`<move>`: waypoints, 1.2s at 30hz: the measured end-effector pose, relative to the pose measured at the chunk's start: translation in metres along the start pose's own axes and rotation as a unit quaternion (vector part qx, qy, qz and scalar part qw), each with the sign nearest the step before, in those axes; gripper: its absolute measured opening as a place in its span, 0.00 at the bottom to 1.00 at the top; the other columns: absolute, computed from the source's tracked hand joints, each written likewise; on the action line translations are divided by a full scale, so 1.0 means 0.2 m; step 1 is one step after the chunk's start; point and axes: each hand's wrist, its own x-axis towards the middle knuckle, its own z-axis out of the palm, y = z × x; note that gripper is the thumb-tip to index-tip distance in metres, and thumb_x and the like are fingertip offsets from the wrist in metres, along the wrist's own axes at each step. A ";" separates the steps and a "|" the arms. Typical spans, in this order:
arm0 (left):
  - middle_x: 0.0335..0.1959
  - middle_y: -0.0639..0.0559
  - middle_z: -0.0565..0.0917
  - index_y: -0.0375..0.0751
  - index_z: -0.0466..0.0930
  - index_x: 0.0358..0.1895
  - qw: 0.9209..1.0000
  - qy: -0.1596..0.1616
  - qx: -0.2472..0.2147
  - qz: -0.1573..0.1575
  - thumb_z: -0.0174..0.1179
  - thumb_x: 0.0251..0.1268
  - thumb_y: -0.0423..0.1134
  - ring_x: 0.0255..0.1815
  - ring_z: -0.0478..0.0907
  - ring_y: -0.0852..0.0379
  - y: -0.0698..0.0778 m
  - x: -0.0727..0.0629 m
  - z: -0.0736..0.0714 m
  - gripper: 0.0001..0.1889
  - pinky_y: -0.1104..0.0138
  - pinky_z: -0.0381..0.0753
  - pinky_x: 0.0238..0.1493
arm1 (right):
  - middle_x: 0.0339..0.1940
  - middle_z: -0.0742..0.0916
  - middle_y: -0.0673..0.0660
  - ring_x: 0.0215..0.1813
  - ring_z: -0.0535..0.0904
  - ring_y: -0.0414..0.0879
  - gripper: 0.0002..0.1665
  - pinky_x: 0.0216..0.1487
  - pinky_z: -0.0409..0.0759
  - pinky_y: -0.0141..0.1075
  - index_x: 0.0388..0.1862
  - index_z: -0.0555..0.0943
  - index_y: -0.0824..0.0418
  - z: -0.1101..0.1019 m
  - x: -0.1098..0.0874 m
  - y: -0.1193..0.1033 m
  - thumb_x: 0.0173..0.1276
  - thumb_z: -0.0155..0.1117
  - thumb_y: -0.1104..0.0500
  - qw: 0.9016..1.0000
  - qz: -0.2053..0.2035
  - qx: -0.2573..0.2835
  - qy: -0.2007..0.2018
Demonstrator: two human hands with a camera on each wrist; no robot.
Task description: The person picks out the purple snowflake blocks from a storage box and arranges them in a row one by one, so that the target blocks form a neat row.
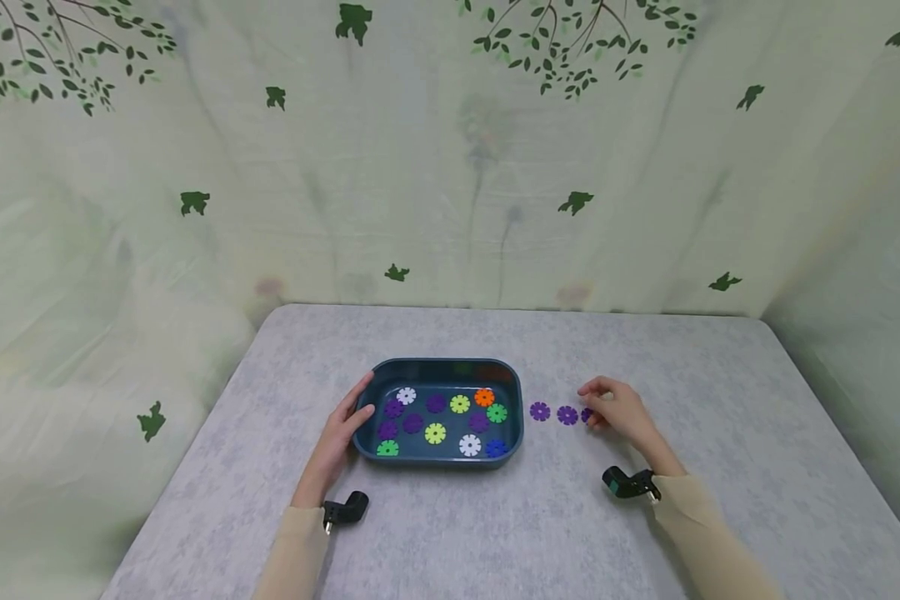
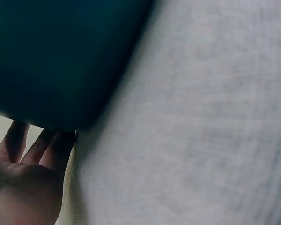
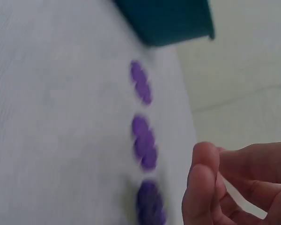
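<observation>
My left hand [image 1: 337,429] grips the left end of a dark blue-green tray [image 1: 442,460], thumb over the rim and fingers against the outer wall. In the left wrist view, the fingers [image 2: 35,150] reach up to the tray's side [image 2: 61,61]. Several flower-shaped discs lie inside the tray, among them a purple one [image 1: 436,403], a white one [image 1: 469,445] and an orange one [image 1: 484,397]. Right of the tray, three purple discs [image 1: 540,412] lie in a row. My right hand [image 1: 621,410] hovers by the outermost purple disc [image 3: 149,204], fingers loosely bent and nothing visible between them.
A pale grey cloth [image 1: 450,533] covers the table. Behind it hangs a light curtain [image 1: 435,183] printed with leaves and birds. Wrist cameras [image 1: 347,508] sit on both forearms.
</observation>
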 end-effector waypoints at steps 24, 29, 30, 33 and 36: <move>0.76 0.50 0.53 0.43 0.56 0.75 1.000 0.006 0.000 0.002 0.49 0.74 0.34 0.76 0.43 0.52 0.00 0.01 0.00 0.28 0.51 0.40 0.72 | 0.47 0.78 0.74 0.36 0.82 0.53 0.17 0.41 0.82 0.45 0.54 0.72 0.75 0.51 0.14 -0.49 0.74 0.52 0.62 0.963 -0.060 0.083 -0.249; 0.76 0.49 0.53 0.43 0.56 0.75 1.000 0.007 0.003 0.003 0.49 0.74 0.34 0.76 0.43 0.51 0.00 0.01 0.00 0.28 0.50 0.40 0.72 | 0.47 0.79 0.71 0.32 0.83 0.53 0.15 0.37 0.83 0.42 0.51 0.73 0.75 0.54 0.18 -0.52 0.74 0.50 0.64 0.959 -0.032 0.021 -0.281; 0.76 0.49 0.53 0.43 0.56 0.75 1.000 0.007 0.003 0.003 0.49 0.74 0.34 0.76 0.43 0.51 0.00 0.01 0.00 0.28 0.50 0.40 0.72 | 0.46 0.79 0.70 0.31 0.83 0.53 0.14 0.36 0.83 0.42 0.51 0.73 0.75 0.55 0.18 -0.53 0.74 0.50 0.64 0.959 -0.021 0.009 -0.283; 0.76 0.49 0.53 0.43 0.56 0.75 1.000 0.007 0.003 0.002 0.49 0.74 0.34 0.76 0.43 0.51 0.00 0.00 0.00 0.28 0.50 0.40 0.72 | 0.44 0.79 0.67 0.30 0.84 0.54 0.12 0.33 0.83 0.41 0.49 0.74 0.73 0.56 0.20 -0.55 0.73 0.51 0.65 0.959 0.007 -0.022 -0.283; 0.76 0.50 0.53 0.43 0.56 0.75 1.000 0.008 0.003 0.001 0.50 0.74 0.34 0.76 0.43 0.52 0.00 0.00 0.00 0.28 0.51 0.40 0.72 | 0.41 0.80 0.64 0.30 0.85 0.56 0.10 0.31 0.83 0.41 0.47 0.76 0.71 0.58 0.20 -0.56 0.73 0.52 0.65 0.959 0.024 -0.055 -0.276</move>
